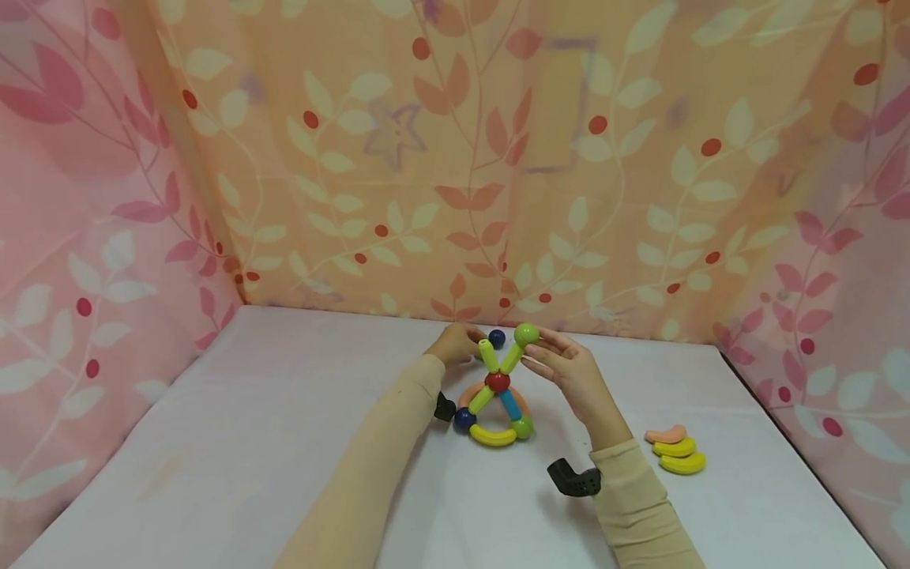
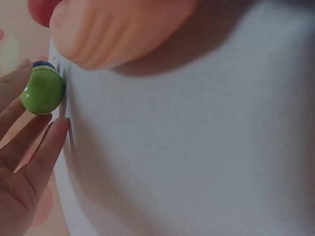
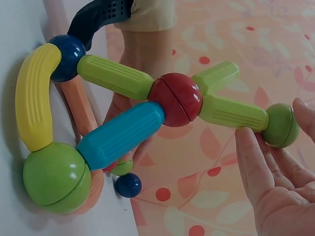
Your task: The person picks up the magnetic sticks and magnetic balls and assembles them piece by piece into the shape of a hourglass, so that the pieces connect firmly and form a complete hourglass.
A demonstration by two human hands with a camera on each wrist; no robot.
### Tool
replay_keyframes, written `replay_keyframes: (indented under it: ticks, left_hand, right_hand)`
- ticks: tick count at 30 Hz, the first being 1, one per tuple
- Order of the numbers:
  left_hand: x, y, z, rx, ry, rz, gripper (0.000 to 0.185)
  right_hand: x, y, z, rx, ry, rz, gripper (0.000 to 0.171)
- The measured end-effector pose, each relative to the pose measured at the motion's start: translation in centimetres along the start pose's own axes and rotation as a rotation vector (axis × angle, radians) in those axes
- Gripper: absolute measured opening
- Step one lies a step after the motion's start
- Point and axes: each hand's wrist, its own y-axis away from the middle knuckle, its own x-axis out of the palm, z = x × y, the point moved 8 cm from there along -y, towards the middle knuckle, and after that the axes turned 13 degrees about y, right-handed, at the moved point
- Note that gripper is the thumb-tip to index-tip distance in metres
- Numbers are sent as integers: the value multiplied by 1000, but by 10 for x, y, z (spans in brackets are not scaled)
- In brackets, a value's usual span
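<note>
Right grip, in the head view, holds the upper green ball between thumb and fingers, at the tip of a slanted green rod. Left grip reaches behind the assembly, near the rear blue ball. Assembly stands upright on the desk, with a red ball at the crossing, a second upper rod bare at its top end, and a yellow curved piece between the front blue ball and front green ball. Three spare curved pieces lie overlapped to the right. Left wrist view: thumb and fingers lie about the rear green ball, judged a light pinch; blue shows just beyond it, though contact between the two cannot be told. A peach curved piece sits close by, so care is advised that the knuckles not knock the base. Right wrist view: fingertips touch the rod beside the upper green ball, thumb at the ball's far side. The blue rod and lower green rod both meet the red ball. Recommended: steady, light support along the rod's line; a sideways pull would likely unseat the central joint.
</note>
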Motion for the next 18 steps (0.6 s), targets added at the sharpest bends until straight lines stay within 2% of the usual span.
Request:
replay_keyframes:
  ticks: [6, 10, 12, 16, 18]
  left_hand:
    - [0, 0, 2, -29, -17, 17, 25]
    - [-11, 5, 7, -25, 15, 18, 25]
    - [-20, 11, 5, 15, 62, 17, 27]
    - [-38, 30, -2, 93, 254, 14, 29]
    - [-44, 38, -5, 106, 318, 14, 31]
  right_hand:
    - [0, -2, -1, 2, 15, 4, 56]
    - [-2, -2, -2, 8, 28, -6, 56]
    - [-2, -2, -2, 9, 30, -10, 56]
    - [-2, -3, -2, 16, 32, -12, 57]
    - [-2, -4, -2, 19, 29, -17, 57]
